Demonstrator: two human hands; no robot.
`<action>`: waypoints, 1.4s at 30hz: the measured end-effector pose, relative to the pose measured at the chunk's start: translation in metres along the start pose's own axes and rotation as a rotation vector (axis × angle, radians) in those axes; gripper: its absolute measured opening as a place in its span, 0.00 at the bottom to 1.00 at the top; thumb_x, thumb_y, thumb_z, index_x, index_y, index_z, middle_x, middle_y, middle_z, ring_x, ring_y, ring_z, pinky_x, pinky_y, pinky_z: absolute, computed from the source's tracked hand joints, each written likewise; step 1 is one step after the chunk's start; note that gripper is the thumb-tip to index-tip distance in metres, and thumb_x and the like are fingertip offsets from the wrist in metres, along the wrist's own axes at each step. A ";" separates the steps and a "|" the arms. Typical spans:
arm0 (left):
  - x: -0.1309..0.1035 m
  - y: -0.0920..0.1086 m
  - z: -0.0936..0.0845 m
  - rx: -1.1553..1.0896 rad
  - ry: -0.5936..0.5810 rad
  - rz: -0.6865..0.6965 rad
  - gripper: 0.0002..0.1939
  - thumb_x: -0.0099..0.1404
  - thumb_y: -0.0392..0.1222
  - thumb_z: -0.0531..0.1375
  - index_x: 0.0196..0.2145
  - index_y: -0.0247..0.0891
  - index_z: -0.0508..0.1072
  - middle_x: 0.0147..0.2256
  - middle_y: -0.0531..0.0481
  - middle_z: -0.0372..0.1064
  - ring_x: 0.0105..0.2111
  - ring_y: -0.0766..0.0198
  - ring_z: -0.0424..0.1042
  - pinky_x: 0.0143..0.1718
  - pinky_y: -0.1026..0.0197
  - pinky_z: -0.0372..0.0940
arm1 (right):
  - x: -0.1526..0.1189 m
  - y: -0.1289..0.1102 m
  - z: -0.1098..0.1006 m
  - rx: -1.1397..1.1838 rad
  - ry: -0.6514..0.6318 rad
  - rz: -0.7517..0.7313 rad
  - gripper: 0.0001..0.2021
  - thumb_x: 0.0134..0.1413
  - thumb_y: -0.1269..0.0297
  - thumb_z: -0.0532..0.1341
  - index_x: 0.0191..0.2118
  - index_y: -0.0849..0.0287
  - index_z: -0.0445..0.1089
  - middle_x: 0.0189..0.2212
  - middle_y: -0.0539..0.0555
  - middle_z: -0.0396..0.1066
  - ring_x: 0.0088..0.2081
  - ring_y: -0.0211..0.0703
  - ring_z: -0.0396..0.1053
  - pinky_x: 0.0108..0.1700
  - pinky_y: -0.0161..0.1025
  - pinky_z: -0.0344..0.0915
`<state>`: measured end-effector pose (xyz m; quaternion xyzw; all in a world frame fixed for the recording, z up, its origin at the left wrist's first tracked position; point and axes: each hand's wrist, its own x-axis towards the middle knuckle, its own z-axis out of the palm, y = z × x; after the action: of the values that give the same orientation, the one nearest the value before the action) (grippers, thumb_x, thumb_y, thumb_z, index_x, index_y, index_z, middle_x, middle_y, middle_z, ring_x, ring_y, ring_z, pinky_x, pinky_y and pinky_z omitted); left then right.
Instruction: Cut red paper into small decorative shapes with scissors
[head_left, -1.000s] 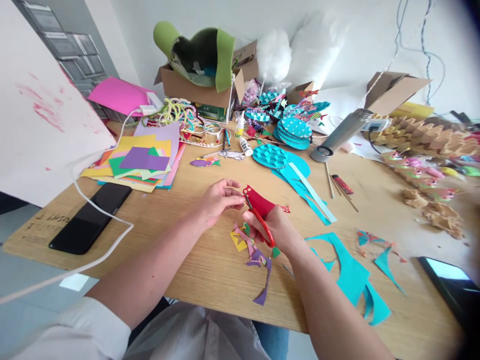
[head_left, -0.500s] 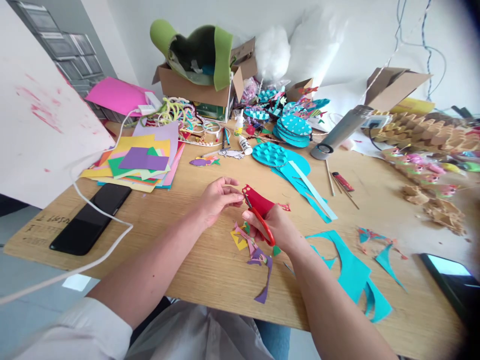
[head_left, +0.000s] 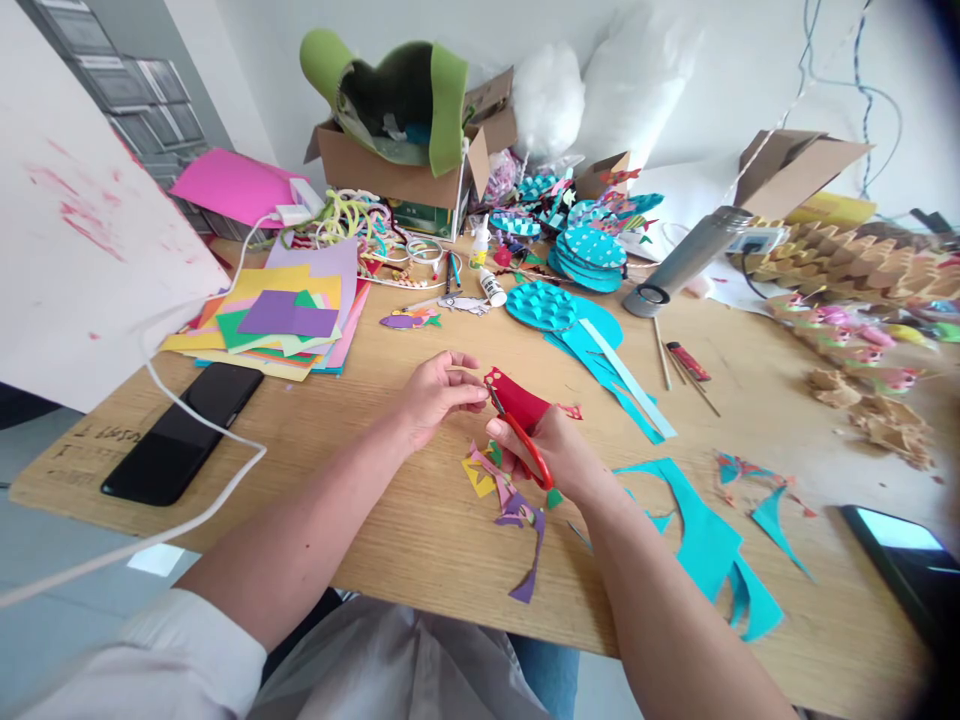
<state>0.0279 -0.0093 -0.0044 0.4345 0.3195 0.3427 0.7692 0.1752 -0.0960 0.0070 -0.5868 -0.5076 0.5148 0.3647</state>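
Observation:
My right hand [head_left: 551, 455] is wrapped around the red handles of a pair of scissors [head_left: 531, 448], whose blades point up and left. Behind the blades a strip of red paper [head_left: 517, 397] with cut-out, speckled edges reaches past my right knuckles. Thumb and forefinger of my left hand [head_left: 442, 395] are pinched together at the blade tips, close to the red paper's left end; whatever they grip is too small to make out. Below the hands lie paper scraps: a yellow piece [head_left: 480, 478], green bits and a curled purple strip [head_left: 534, 560].
Stacked coloured paper [head_left: 289, 320] and a black phone [head_left: 184, 430] lie left. Turquoise offcuts [head_left: 705, 530] and another phone [head_left: 892, 560] are right. Glue bottles [head_left: 492, 288], a turquoise disc [head_left: 541, 305], a grey cylinder [head_left: 686, 262] and a cardboard box [head_left: 390, 180] stand further back.
Both hands, the scissors and the red paper stay almost in place. The view has shifted very slightly.

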 end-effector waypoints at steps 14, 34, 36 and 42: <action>0.001 0.001 0.000 -0.018 0.022 -0.014 0.21 0.45 0.29 0.66 0.38 0.33 0.65 0.24 0.53 0.71 0.23 0.69 0.70 0.32 0.63 0.64 | -0.002 -0.006 0.002 0.001 0.012 0.018 0.18 0.42 0.51 0.69 0.26 0.59 0.64 0.12 0.44 0.66 0.13 0.34 0.63 0.13 0.29 0.56; 0.003 0.005 -0.004 0.019 0.034 0.000 0.21 0.45 0.30 0.66 0.38 0.34 0.65 0.24 0.54 0.71 0.24 0.68 0.70 0.31 0.63 0.64 | 0.000 0.002 -0.001 -0.071 0.045 -0.009 0.19 0.44 0.50 0.67 0.22 0.59 0.63 0.12 0.47 0.65 0.13 0.35 0.64 0.15 0.30 0.58; 0.004 0.010 -0.010 0.076 0.086 0.005 0.20 0.46 0.30 0.66 0.38 0.34 0.65 0.24 0.55 0.70 0.23 0.68 0.70 0.30 0.63 0.64 | 0.001 0.004 -0.002 -0.110 0.070 -0.001 0.19 0.46 0.48 0.66 0.22 0.59 0.64 0.12 0.48 0.66 0.13 0.35 0.63 0.15 0.30 0.57; 0.012 0.020 -0.037 0.511 0.217 -0.036 0.17 0.47 0.29 0.66 0.35 0.35 0.66 0.22 0.54 0.69 0.20 0.68 0.67 0.25 0.64 0.59 | 0.002 0.008 -0.005 -0.115 0.099 -0.011 0.21 0.48 0.46 0.64 0.21 0.59 0.61 0.12 0.49 0.65 0.14 0.36 0.63 0.15 0.31 0.57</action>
<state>0.0005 0.0243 -0.0039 0.5696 0.4835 0.2819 0.6020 0.1820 -0.0949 -0.0003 -0.6289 -0.5208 0.4530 0.3577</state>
